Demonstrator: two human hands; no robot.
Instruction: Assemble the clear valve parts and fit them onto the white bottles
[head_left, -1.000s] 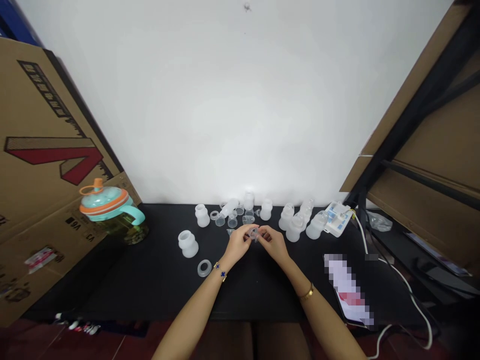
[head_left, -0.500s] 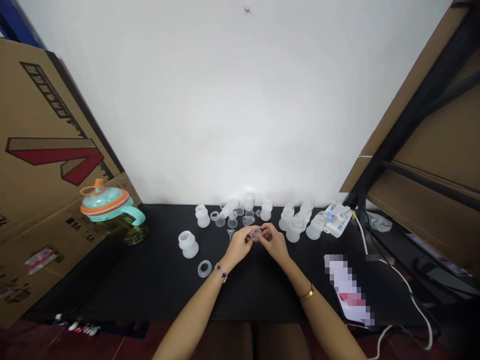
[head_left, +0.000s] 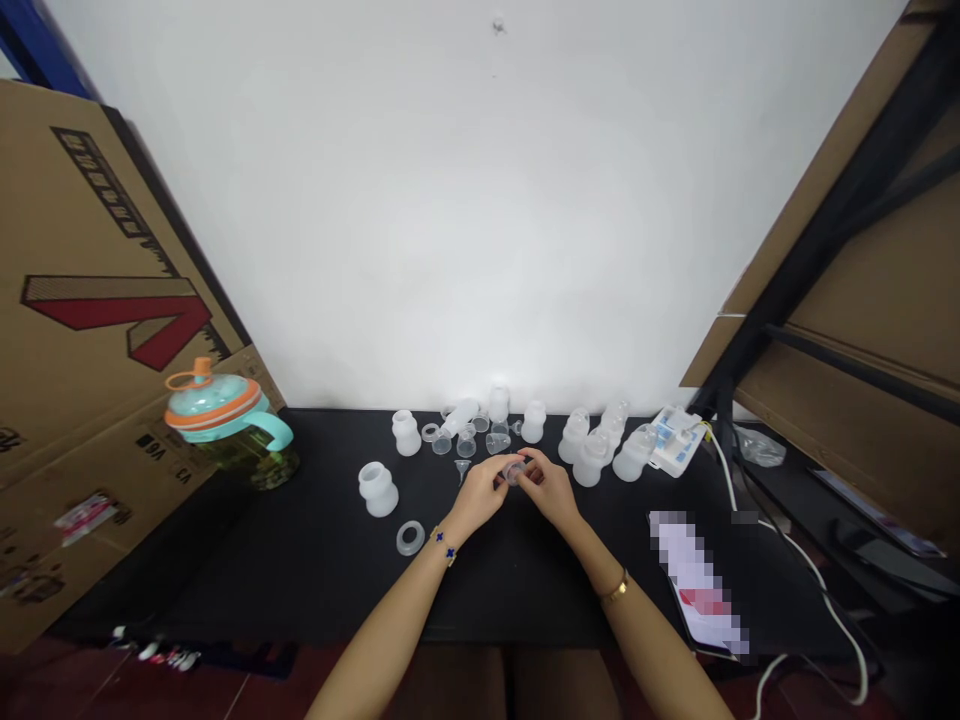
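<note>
My left hand [head_left: 480, 495] and my right hand [head_left: 549, 487] meet over the middle of the black table [head_left: 300, 570]. Both pinch a small clear plastic part [head_left: 514, 471] between their fingertips. Just beyond the hands lie a tiny clear funnel [head_left: 462, 467] and several small clear caps and rings [head_left: 472, 437]. A white bottle body [head_left: 376, 488] stands to the left, with a clear ring [head_left: 409, 538] lying in front of it near my left wrist.
Several white bottles [head_left: 592, 445] stand in a row along the wall. A teal and orange jug [head_left: 229, 428] sits at the left by a cardboard box [head_left: 82, 330]. A white device [head_left: 679, 437], cable [head_left: 787, 560] and a blurred phone [head_left: 697, 585] lie right. Shelving [head_left: 840, 330] rises at the right.
Both hands have stayed together on the small clear part, shifting it slightly between the fingertips. The view has drifted a little.
</note>
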